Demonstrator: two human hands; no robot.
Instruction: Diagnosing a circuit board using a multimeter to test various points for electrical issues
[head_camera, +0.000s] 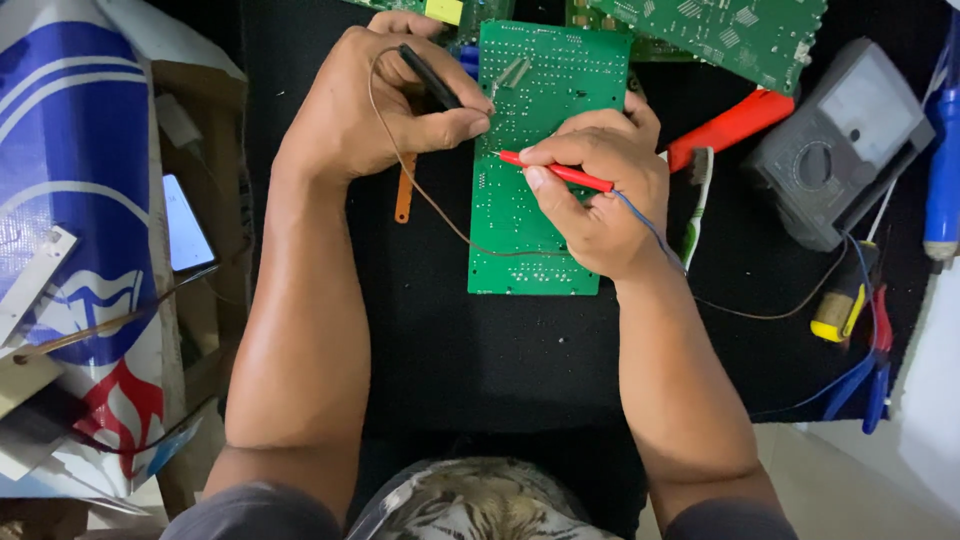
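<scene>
A green circuit board (540, 90) lies flat on a black mat (440, 340) in front of me. My left hand (385, 95) pinches a black test probe (432, 78), its tip at the board's left edge. My right hand (600, 190) holds a red test probe (555, 172) like a pen, tip touching the board near its left side. A thin brown wire (440, 215) runs from the black probe across the board. A blue wire (645, 225) leaves the red probe.
A grey meter (835, 145) sits at the right, with red-handled pliers (730, 125) and a toothbrush (697, 205) beside it. More green boards (740, 30) lie at the top. A yellow-handled tool (840, 300) and blue tools (940, 150) are far right. A phone (185, 225) rests at the left.
</scene>
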